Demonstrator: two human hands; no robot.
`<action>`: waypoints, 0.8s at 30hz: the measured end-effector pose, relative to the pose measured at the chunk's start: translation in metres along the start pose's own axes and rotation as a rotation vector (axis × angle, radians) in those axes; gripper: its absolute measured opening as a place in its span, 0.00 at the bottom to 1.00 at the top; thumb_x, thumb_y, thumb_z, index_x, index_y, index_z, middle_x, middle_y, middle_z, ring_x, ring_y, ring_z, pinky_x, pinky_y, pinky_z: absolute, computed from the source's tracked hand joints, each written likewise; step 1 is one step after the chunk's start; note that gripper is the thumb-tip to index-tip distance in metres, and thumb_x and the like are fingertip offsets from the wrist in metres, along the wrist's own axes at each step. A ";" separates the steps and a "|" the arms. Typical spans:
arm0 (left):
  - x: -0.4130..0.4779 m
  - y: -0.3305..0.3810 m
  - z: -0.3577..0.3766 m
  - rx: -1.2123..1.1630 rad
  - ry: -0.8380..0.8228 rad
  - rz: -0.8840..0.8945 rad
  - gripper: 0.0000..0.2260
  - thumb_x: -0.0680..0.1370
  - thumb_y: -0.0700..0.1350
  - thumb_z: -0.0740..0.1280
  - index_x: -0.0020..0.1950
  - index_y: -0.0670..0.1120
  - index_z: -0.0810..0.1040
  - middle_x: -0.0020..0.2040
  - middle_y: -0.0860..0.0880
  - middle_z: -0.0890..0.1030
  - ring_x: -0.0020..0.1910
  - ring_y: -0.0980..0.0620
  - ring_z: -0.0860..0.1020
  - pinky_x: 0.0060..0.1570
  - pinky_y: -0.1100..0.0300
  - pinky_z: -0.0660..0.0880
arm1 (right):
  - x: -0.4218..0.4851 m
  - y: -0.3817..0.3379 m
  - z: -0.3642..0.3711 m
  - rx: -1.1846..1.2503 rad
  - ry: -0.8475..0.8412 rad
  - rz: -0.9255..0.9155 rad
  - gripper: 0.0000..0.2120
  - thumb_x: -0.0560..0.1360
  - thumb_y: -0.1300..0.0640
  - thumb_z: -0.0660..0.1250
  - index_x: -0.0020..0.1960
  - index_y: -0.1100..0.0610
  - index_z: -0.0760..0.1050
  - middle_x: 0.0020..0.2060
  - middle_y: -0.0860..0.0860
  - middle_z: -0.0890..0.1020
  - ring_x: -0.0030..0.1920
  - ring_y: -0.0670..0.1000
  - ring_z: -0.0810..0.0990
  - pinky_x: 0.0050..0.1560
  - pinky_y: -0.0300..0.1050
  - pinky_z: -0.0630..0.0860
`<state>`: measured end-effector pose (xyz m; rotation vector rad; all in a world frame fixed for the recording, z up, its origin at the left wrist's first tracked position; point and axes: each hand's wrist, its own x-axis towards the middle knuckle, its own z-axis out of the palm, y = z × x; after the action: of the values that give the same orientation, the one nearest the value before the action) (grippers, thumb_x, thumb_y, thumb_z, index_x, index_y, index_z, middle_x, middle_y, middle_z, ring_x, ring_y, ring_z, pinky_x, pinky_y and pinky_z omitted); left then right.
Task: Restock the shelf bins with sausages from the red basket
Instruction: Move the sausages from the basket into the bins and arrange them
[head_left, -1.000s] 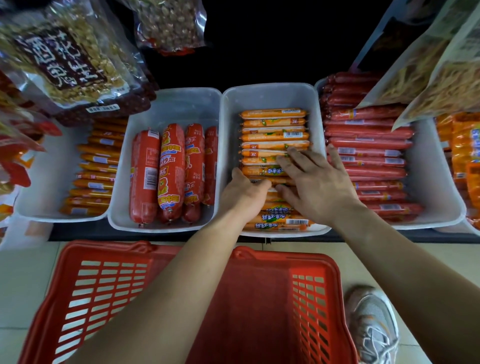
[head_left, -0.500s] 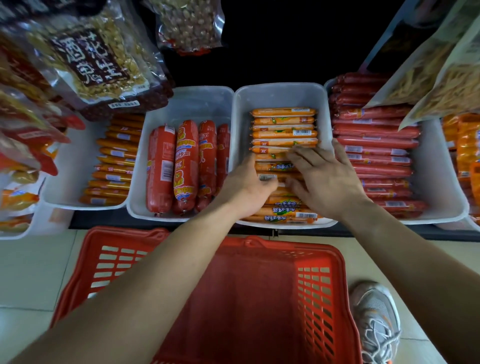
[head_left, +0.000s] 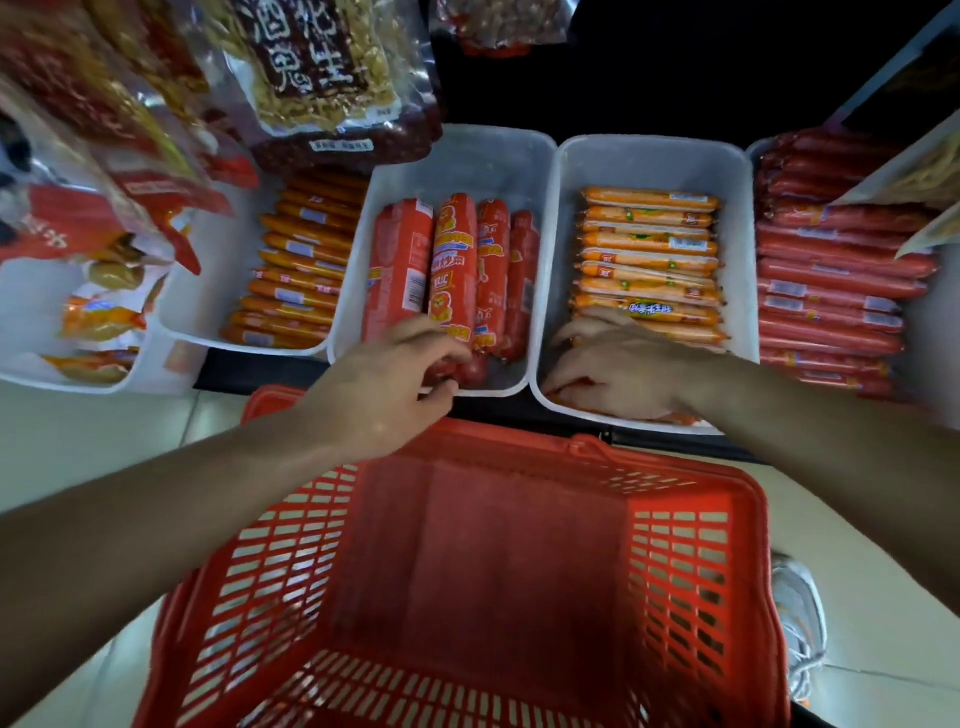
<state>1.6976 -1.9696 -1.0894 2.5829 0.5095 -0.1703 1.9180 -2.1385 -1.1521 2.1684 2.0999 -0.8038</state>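
The red basket (head_left: 680, 571) stands on the floor below the shelf, and its bottom shows no sausages. My right hand (head_left: 623, 369) lies flat on the nearest thin orange sausages (head_left: 649, 249) in their white bin (head_left: 654, 156), fingers pointing left. My left hand (head_left: 389, 384) hovers at the front edge of the neighbouring bin (head_left: 467, 156). Its fingers are loosely curled over the near ends of the thick red sausages (head_left: 452, 270) and hold nothing that I can see.
A bin of darker orange sausages (head_left: 301, 270) stands to the left and a bin of thin red sausages (head_left: 831, 280) to the right. Snack bags (head_left: 311, 67) hang over the left bins. A grey shoe (head_left: 800, 623) is beside the basket.
My left hand has left the orange sausage bin and moved left to the thick red sausages. My right hand has slid toward the front of the orange bin.
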 end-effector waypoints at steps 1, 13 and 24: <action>0.002 -0.002 0.006 0.013 0.015 0.025 0.13 0.78 0.47 0.69 0.62 0.53 0.78 0.58 0.57 0.73 0.57 0.55 0.76 0.55 0.49 0.78 | -0.001 -0.001 0.000 0.019 -0.003 -0.003 0.14 0.81 0.47 0.59 0.63 0.38 0.78 0.63 0.42 0.77 0.72 0.43 0.60 0.74 0.45 0.44; 0.004 -0.014 0.021 0.004 0.076 0.092 0.15 0.78 0.47 0.69 0.65 0.51 0.78 0.55 0.56 0.68 0.58 0.56 0.74 0.55 0.52 0.80 | 0.000 0.003 0.000 0.137 0.042 0.009 0.11 0.80 0.46 0.64 0.60 0.37 0.80 0.67 0.48 0.73 0.74 0.47 0.60 0.73 0.44 0.44; 0.008 -0.014 0.023 0.051 0.103 0.104 0.14 0.78 0.48 0.69 0.64 0.52 0.78 0.54 0.56 0.68 0.53 0.57 0.75 0.50 0.52 0.81 | -0.001 0.003 0.000 0.211 0.128 -0.005 0.08 0.79 0.46 0.66 0.54 0.42 0.83 0.57 0.44 0.80 0.67 0.45 0.67 0.61 0.30 0.44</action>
<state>1.6987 -1.9673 -1.1171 2.6709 0.4106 -0.0143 1.9207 -2.1396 -1.1522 2.3790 2.1692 -0.9526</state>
